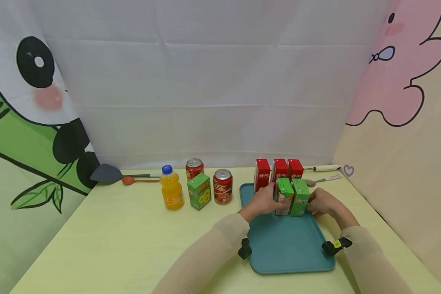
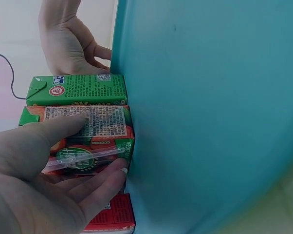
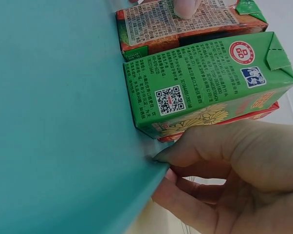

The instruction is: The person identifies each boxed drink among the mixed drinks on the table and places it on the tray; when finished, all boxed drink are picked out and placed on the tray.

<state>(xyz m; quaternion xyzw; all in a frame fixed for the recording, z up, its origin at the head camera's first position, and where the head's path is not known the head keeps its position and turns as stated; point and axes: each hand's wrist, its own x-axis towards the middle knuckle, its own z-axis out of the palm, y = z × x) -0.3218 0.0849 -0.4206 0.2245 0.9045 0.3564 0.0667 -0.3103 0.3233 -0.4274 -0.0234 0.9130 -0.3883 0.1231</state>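
Observation:
My left hand (image 1: 266,200) holds a juice carton (image 2: 88,139) with a green top, tomato-like pictures and a straw on its side; thumb and fingers lie on two of its faces. The carton stands upright on the teal tray (image 1: 286,249). Close beside it stands a green drink carton (image 3: 210,80) with yellow flowers. My right hand (image 1: 321,202) is at the tray's right edge, just past this green carton. In the right wrist view its thumb lies over the rim and the fingers are curled outside it, gripping the tray. Behind stand several red cartons (image 1: 262,173).
Left of the tray are an orange juice bottle (image 1: 172,190), a green box (image 1: 199,191) and two red cans, the nearer can (image 1: 222,188) closest to the tray. A dark spatula (image 1: 106,174) and a red spoon (image 1: 129,180) lie back left. A metal spoon (image 1: 311,182) lies back right.

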